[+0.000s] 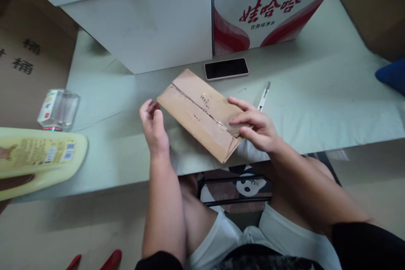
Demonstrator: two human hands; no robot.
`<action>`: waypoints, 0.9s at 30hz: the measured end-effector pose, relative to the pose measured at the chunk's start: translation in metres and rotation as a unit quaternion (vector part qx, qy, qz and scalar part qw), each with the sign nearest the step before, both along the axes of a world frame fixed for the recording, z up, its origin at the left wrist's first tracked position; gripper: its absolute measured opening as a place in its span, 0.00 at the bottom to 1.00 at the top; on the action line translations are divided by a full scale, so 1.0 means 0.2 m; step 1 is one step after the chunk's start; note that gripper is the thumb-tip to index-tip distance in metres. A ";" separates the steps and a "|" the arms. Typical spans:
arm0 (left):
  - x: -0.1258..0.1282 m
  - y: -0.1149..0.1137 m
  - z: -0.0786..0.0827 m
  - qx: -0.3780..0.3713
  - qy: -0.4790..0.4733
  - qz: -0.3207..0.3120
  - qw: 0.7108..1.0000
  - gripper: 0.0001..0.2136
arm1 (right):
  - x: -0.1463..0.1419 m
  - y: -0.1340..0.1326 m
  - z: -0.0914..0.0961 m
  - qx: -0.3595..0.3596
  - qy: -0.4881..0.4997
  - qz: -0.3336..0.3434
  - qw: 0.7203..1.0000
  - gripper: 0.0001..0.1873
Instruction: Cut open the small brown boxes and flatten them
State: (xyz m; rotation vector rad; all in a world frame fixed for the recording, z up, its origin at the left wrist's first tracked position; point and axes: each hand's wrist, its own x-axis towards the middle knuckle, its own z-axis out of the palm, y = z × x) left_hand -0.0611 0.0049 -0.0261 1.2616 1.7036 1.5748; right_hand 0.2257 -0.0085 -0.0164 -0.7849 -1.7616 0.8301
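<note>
A flat brown carton (198,120), contents hidden, a ragged dark seam along its top, slants just inside the near edge of the table (332,105). The right hand (257,128) rests spread fingers on its right end; the left hand (155,128), fingers curled, is beside its left corner, contact unclear. A phone (227,69) lies beyond; pale cloth extends right.

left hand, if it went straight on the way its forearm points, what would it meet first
Probably the large white box, though depth is unclear and the left hand could first brush the cardboard package, whose corner is right beside it.
</note>
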 end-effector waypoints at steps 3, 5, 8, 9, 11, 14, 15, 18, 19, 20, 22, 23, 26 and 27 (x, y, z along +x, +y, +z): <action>0.02 -0.01 0.01 0.115 0.121 -0.076 0.983 0.30 | -0.02 -0.01 0.02 0.003 -0.013 0.028 1.000 0.13; 0.06 -0.02 0.02 0.125 0.171 -0.108 0.971 0.24 | -0.02 -0.02 0.02 -0.001 -0.020 0.026 0.999 0.14; 0.08 -0.03 0.03 0.142 0.182 -0.113 0.966 0.17 | 0.00 -0.02 0.03 -0.019 -0.015 -0.006 1.000 0.19; 0.09 -0.03 0.02 0.143 0.182 -0.111 0.966 0.17 | 0.01 -0.02 0.03 -0.030 -0.008 -0.039 0.999 0.20; 0.08 -0.02 0.02 0.135 0.188 -0.103 0.967 0.17 | 0.05 -0.01 0.02 -0.067 -0.025 -0.143 0.987 0.18; 0.08 -0.02 0.02 0.122 0.194 -0.097 0.968 0.17 | 0.13 0.01 0.02 -0.158 -0.207 -0.280 0.924 0.18; 0.08 -0.02 0.01 0.124 0.192 -0.097 0.969 0.17 | 0.15 0.02 0.02 -0.189 -0.289 -0.290 0.893 0.21; 0.08 -0.02 0.01 0.138 0.182 -0.100 0.968 0.17 | 0.20 0.03 0.01 -0.250 -0.469 -0.249 0.810 0.24; 0.08 -0.01 0.01 0.138 0.181 -0.099 0.969 0.17 | 0.22 0.03 0.01 -0.257 -0.496 -0.237 0.795 0.24; 0.08 -0.01 0.01 0.134 0.181 -0.097 0.970 0.17 | 0.22 0.02 0.00 -0.259 -0.511 -0.232 0.786 0.24; 0.10 -0.02 0.02 0.123 0.181 -0.083 0.972 0.18 | 0.24 0.02 -0.01 -0.250 -0.520 -0.237 0.782 0.22; 0.11 -0.03 0.02 0.120 0.184 -0.070 0.973 0.19 | 0.25 0.02 -0.02 -0.244 -0.520 -0.240 0.783 0.20; 0.19 -0.09 0.06 0.143 0.207 -0.022 0.967 0.22 | 0.27 0.02 -0.03 -0.217 -0.497 -0.259 0.799 0.15; 0.22 -0.13 0.07 0.163 0.219 -0.013 0.962 0.21 | 0.27 0.03 -0.02 -0.203 -0.478 -0.270 0.811 0.13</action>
